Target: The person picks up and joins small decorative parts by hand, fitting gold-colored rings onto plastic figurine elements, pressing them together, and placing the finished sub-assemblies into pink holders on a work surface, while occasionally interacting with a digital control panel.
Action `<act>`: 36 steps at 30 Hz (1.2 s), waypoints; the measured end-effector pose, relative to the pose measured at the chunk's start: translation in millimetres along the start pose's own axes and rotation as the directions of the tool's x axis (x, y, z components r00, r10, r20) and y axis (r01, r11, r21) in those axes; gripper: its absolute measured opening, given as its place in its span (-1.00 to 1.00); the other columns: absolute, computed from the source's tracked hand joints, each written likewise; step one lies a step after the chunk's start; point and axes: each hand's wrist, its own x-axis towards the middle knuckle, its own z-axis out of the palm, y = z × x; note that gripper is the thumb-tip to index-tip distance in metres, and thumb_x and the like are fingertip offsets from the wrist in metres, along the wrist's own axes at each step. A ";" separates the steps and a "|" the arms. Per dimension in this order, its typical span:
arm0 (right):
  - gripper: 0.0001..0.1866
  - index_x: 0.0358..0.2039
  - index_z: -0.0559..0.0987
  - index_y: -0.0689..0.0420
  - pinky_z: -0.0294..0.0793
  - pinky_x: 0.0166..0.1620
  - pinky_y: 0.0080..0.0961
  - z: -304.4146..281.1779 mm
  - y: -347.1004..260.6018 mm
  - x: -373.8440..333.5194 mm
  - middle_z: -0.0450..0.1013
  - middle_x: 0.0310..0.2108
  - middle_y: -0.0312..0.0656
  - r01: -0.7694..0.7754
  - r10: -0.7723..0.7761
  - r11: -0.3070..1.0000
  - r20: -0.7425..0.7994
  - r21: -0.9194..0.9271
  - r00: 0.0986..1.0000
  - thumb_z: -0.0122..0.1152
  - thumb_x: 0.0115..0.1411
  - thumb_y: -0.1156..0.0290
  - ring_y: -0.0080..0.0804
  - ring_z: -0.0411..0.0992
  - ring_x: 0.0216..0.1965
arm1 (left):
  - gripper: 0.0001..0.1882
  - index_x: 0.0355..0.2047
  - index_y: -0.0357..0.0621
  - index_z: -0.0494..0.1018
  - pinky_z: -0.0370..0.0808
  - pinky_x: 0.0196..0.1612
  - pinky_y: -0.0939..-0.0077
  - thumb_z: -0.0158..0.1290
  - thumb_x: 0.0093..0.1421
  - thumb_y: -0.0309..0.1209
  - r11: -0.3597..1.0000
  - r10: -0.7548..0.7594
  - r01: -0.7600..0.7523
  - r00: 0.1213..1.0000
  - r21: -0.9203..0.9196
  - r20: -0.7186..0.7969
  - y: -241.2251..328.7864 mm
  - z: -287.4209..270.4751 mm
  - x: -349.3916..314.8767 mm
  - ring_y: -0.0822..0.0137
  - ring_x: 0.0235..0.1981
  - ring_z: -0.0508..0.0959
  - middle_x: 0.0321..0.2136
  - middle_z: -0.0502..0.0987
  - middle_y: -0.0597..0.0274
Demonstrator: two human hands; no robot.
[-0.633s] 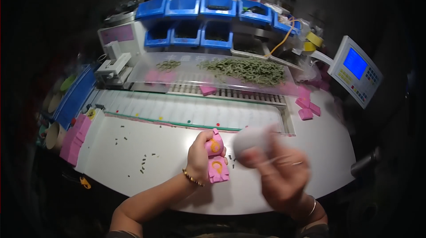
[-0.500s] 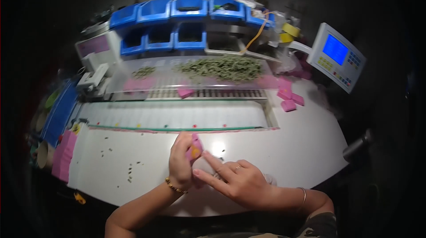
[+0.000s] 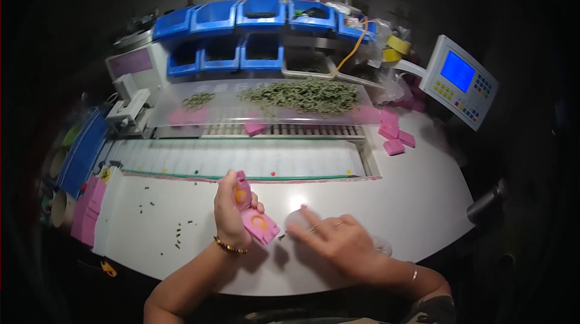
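Observation:
My left hand (image 3: pixel 232 215) is closed around a pink two-part mould (image 3: pixel 261 225), which stands hinged apart like an open book. A yellow-orange ring shape shows on each inner face. To its right is my right hand (image 3: pixel 338 242), blurred by motion and low over the white table. Between its thumb and index fingertips is a whitish round piece (image 3: pixel 297 218), too smeared to name. Small dark bits (image 3: pixel 281 236) lie on the table between the two hands. A pale, rounded thing (image 3: pixel 382 245) is partly hidden behind my right wrist.
Beyond the table (image 3: pixel 199 203) runs a white conveyor belt (image 3: pixel 241 158) with coloured dots. Green-grey small parts (image 3: pixel 308 94) lie heaped on a clear shelf below blue bins (image 3: pixel 260 13). Pink blocks (image 3: pixel 394 146) sit right, near a control panel (image 3: pixel 457 76). Dark bits (image 3: pixel 178 236) lie scattered left.
My left hand has moved left with the mould, which now shows both halves spread. My right hand has drawn away to the right with the whitish piece. The belt's dots have shifted left.

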 end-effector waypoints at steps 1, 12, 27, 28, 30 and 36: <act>-0.44 0.15 0.40 0.01 0.42 -0.21 -0.45 -1.5 5.7 -3.7 0.33 0.16 0.10 -0.084 0.083 0.995 0.015 0.063 0.996 0.07 0.06 0.43 -0.36 0.49 -0.39 | -0.63 -0.38 0.00 0.28 0.44 -0.49 0.44 -0.12 0.29 0.04 1.000 0.012 -0.012 0.999 0.011 -0.043 2.6 -5.9 5.7 0.37 -0.61 0.41 -0.56 0.33 0.33; -0.39 0.11 0.42 0.18 0.39 -0.05 -0.29 1.9 32.8 7.1 0.38 0.07 0.09 -0.267 0.282 0.937 -0.036 0.226 0.959 0.32 -0.01 0.47 -0.12 0.40 0.00 | -0.53 -0.29 -0.04 0.32 0.52 -0.53 0.33 -0.10 0.28 0.14 0.987 -0.159 0.161 0.981 -0.013 0.110 3.0 6.7 -8.1 0.31 -0.51 0.48 -0.50 0.36 0.33; -0.68 -0.26 0.47 0.18 0.39 -0.33 -0.64 23.8 8.1 36.4 0.46 -0.33 -0.30 -0.015 0.476 0.341 -0.159 0.940 0.865 0.43 0.03 0.46 -0.59 0.44 -0.29 | -0.63 -0.08 -0.18 0.29 0.45 -0.14 0.54 0.17 0.22 -0.32 0.874 0.074 -0.298 0.863 0.385 0.499 -6.0 -0.8 -38.3 0.45 -0.24 0.43 -0.20 0.39 0.27; -0.67 -0.26 0.45 0.20 0.43 -0.33 -0.64 22.4 7.6 38.6 0.43 -0.35 -0.28 0.013 0.454 0.433 -0.231 0.901 0.861 0.43 0.02 0.51 -0.58 0.44 -0.28 | -0.61 -0.06 -0.19 0.30 0.44 -0.07 0.48 0.20 0.20 -0.34 0.902 0.011 -0.205 0.891 0.380 0.455 -2.1 1.1 -39.7 0.40 -0.16 0.43 -0.17 0.39 0.26; -0.67 -0.25 0.44 0.20 0.45 -0.32 -0.64 19.2 7.6 43.7 0.42 -0.34 -0.27 -0.017 0.532 0.353 -0.186 0.935 0.826 0.42 0.02 0.53 -0.57 0.44 -0.28 | -0.59 -0.07 -0.19 0.32 0.42 -0.02 0.43 0.23 0.15 -0.35 0.791 0.209 -0.409 0.880 0.455 0.427 -5.7 -3.8 -34.9 0.34 -0.12 0.43 -0.15 0.38 0.21; -0.69 -0.22 0.32 0.18 0.51 -0.30 -0.64 21.5 11.2 47.8 0.39 -0.32 -0.25 -0.089 0.576 -0.163 0.168 0.983 0.800 0.29 0.14 0.57 -0.59 0.44 -0.32 | -0.47 -0.16 -0.20 0.35 0.40 -0.07 0.28 0.36 -0.08 -0.34 0.030 0.441 -0.803 0.545 0.595 0.713 -4.3 5.8 -43.1 0.04 -0.10 0.37 -0.11 0.30 -0.03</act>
